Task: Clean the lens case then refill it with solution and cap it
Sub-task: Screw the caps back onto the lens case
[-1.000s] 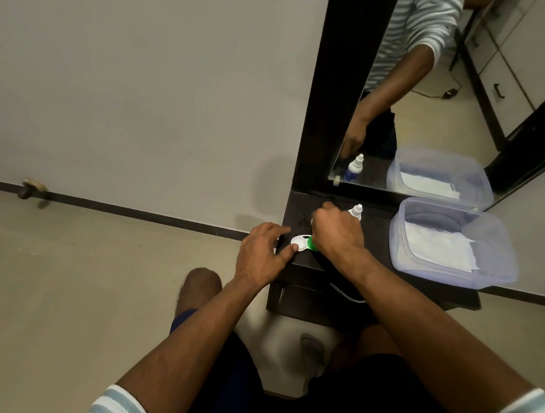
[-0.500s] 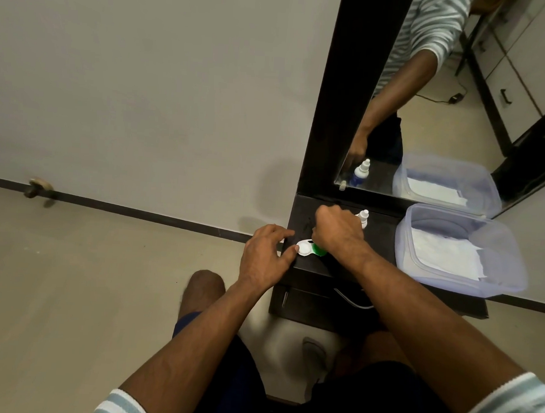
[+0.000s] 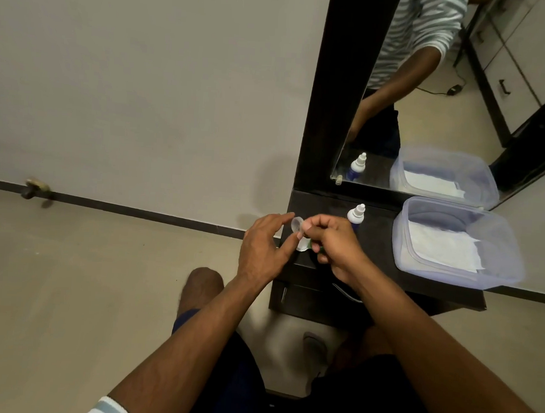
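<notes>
The white and green lens case (image 3: 303, 247) sits at the left front edge of the dark dresser top (image 3: 377, 248). My right hand (image 3: 337, 246) pinches a clear round cap (image 3: 297, 225) just above the case, while its lower fingers cover the green end. My left hand (image 3: 262, 248) is beside it, thumb pressed on the case's white end and forefinger stretched up toward the cap. The solution bottle (image 3: 357, 214), white-topped with a blue body, stands upright right behind my right hand.
A clear plastic box (image 3: 497, 268) holding white tissue (image 3: 441, 248) fills the right of the dresser top. A dark-framed mirror (image 3: 431, 88) rises at the back. The floor drops away left of the dresser, and my knees are below its drawer front.
My right hand has lifted off the case, bringing a clear cap up with it. My left forefinger has stretched out toward the cap. The view has shifted slightly.
</notes>
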